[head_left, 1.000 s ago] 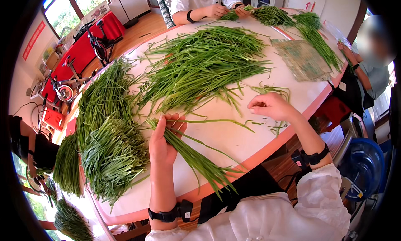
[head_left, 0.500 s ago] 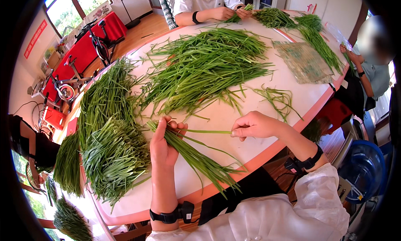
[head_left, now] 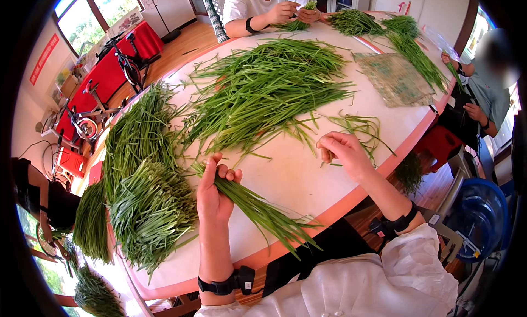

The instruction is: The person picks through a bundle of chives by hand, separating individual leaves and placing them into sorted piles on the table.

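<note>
My left hand (head_left: 215, 192) is closed round a small bundle of garlic chives (head_left: 258, 207). The leaves slope down to the right, past the table's near edge. My right hand (head_left: 345, 154) is apart from the bundle, its fingers curled together beside a small loose scatter of chive strands (head_left: 366, 129). A bit of green shows under its fingertips; whether they grip it is unclear. Beyond both hands lies a large heap of chives (head_left: 274, 86). Left of my left hand sit a thick stack of chives (head_left: 151, 212) and a longer pile (head_left: 140, 127).
A greenish mat (head_left: 392, 80) lies on the round white table (head_left: 285, 177). Across it, a person (head_left: 263, 9) handles chives; another person (head_left: 488, 103) sits at the right, holding some. A blue bucket (head_left: 477, 221) stands low right. An arm (head_left: 41, 191) shows at far left.
My right hand has moved up and right from the bundle, toward the loose strands. The leaf stretched between my hands no longer shows there. My left hand still holds the bundle.
</note>
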`<state>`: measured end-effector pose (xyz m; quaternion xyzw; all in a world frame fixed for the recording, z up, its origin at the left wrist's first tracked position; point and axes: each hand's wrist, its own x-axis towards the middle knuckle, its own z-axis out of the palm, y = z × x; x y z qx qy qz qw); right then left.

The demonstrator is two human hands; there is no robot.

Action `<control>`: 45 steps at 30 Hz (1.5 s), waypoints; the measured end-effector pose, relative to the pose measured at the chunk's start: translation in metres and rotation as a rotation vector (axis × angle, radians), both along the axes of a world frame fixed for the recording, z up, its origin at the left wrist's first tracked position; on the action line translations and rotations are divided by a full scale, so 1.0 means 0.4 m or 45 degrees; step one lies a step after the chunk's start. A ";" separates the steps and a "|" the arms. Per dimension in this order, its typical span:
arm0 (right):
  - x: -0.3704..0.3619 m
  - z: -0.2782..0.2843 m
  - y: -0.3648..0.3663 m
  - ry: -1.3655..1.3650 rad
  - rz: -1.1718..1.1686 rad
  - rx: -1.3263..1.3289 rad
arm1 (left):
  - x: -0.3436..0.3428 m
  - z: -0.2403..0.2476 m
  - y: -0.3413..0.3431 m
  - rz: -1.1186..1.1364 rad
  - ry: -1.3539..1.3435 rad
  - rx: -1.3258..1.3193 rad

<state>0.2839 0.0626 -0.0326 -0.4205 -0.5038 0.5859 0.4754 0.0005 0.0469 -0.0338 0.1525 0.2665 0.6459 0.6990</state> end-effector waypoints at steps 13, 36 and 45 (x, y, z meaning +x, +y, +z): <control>0.171 0.060 0.028 -1.833 -0.243 0.369 | 0.003 0.004 0.010 -0.084 0.003 -0.005; -0.087 0.072 0.235 -1.241 0.230 0.683 | -0.013 0.037 -0.016 -0.206 0.104 -0.076; -0.220 0.085 0.114 -0.595 0.644 0.339 | -0.011 0.045 -0.032 -0.184 0.135 -0.064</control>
